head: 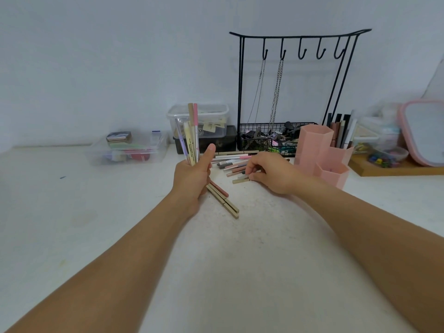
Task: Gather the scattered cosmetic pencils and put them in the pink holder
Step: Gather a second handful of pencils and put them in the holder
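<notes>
My left hand (192,174) grips a bundle of cosmetic pencils (191,133), beige, pink and lilac, held upright with their lower ends sticking out below the fist toward the table. My right hand (269,171) reaches down onto the white table and pinches a beige pencil (240,180) at the near edge of the scattered pile (233,161). Several loose pencils lie in that pile between my hands. The pink holder (324,157), made of hexagonal cups, stands just right of my right hand; its tall back cup holds several dark pencils.
A black wire jewellery stand (298,92) with hanging chains and a basket stands behind the pile. Clear plastic boxes (199,121) sit at the back centre and left (129,147). A wooden tray (394,169) and a pink-rimmed mirror (425,133) are at the right.
</notes>
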`<state>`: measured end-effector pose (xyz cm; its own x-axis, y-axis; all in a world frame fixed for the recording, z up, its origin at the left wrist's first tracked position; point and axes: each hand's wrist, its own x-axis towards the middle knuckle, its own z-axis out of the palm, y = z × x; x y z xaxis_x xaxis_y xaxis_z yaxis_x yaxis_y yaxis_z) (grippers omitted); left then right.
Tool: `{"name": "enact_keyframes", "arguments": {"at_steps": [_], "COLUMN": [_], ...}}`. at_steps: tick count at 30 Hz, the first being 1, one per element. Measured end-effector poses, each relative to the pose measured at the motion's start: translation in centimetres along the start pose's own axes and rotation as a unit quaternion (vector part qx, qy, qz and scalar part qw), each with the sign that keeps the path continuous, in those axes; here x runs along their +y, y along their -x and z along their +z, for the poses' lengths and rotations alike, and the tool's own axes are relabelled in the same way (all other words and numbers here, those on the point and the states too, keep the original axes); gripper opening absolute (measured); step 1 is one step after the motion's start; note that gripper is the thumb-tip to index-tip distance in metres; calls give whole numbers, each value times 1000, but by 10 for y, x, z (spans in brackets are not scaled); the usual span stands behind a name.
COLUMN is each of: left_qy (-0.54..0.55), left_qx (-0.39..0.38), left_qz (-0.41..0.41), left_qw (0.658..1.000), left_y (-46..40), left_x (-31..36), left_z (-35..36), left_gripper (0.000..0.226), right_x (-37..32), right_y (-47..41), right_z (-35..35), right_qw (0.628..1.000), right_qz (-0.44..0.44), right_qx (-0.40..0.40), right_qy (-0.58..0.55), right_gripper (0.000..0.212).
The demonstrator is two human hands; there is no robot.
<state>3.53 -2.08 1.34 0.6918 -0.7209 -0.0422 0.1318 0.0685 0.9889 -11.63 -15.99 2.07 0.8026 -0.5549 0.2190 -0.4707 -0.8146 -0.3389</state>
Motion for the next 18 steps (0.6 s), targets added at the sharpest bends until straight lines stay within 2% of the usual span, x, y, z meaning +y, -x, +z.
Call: {"name": "enact_keyframes", "arguments": {"at_steps": [3,7,10,13,16,18], "left_qy": [15,22,36,15,-4,-7], "left_qx": [-20,-75,-129,-158,-170,-192], "left_qz": [8,29,40,56,49,37], "left_qw": [1000,997,990,986,984,981], "left_y": [3,10,17,19,19,20], "left_x": [1,4,4,1,-2,-3], "left_z": [2,6,9,13,14,15], "left_gripper": [40,37,33,38,40,32], "right_x": [-14,-54,-72,-76,-77,-79], "right_y": [0,3,5,6,6,6], "right_z": [-9,-36,-45,-46,-46,-43], "right_qw": [994,963,932,881,833,819], "right_qz": [-44,-74,-52,-5,12,15], "right_qx": [98,214,205,175,159,152], "right_qy": [-24,-145,-293,-439,-530,-553], "right_gripper": [9,5,4,4,6,7]}}
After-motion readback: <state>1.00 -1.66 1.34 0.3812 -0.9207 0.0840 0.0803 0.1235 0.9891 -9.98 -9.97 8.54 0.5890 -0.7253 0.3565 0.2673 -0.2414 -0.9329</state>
